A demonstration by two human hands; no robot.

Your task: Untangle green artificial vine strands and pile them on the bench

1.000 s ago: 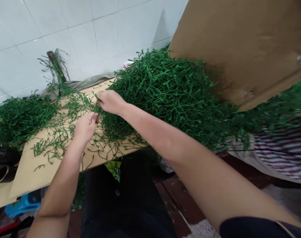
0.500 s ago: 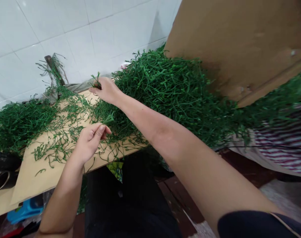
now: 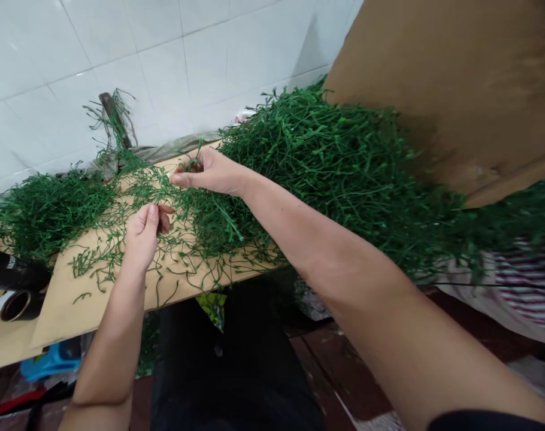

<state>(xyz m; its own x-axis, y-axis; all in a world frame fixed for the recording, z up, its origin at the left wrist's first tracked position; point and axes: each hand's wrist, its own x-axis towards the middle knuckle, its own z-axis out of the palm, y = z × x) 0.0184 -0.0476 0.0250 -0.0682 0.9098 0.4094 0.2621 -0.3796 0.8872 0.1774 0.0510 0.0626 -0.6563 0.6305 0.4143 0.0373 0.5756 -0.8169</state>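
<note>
1. My right hand (image 3: 212, 172) reaches out past the left, fingers curled in and thumb pressed to the fingertips, pinching a thin green stem (image 3: 192, 157) that pokes up from the grip
2. My left hand (image 3: 144, 230) sits nearer to me and just below the right, loosely closed, thumb against the bent fingers; strands cross at its fingertips, and I cannot tell whether it truly grips one or only touches them
3. The two hands are near each other but apart, with a tangle of loose strands (image 3: 164, 191) running between them
4. Directly beyond and to the right of my right hand rises the big heap (image 3: 335, 161) of green plastic stems, its near edge touching the wrist and forearm
5. Under both hands lies a cardboard sheet (image 3: 61, 299), with thin strands scattered over it around my left hand
6. Well to the left of my left hand is a smaller pile (image 3: 43, 209) of the same green stems
7. Further left, near the sheet's edge, I see a dark roll of tape (image 3: 18, 304) and a black object behind it that I cannot identify
8. Above and to the right of the right hand, a brown board (image 3: 456, 78) leans over the heap
9. White wall tiles (image 3: 120, 54) stand behind everything beyond my hands
10. Below my left forearm, something blue (image 3: 52, 359) lies under the sheet's edge
</note>
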